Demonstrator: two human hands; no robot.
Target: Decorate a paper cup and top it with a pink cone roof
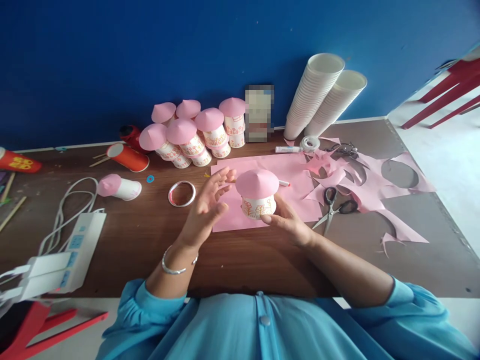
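My right hand (287, 220) grips a small paper cup with a pink cone lid (257, 192), a mushroom-like piece, at its lower right side, just above a pink paper sheet (292, 172). My left hand (208, 205) hovers to the left of the cup with its fingers spread apart, holding nothing. A silver bangle sits on my left wrist.
Several finished pink-lidded cups (195, 132) stand by the blue wall. Two stacks of white cups (322, 95) lean at the back right. Scissors (332, 205), pink offcuts (378, 187), tape roll (309, 144), a ring (182, 193), a lying cup (120, 187), red cups (127, 156) and a power strip (71, 255) lie around.
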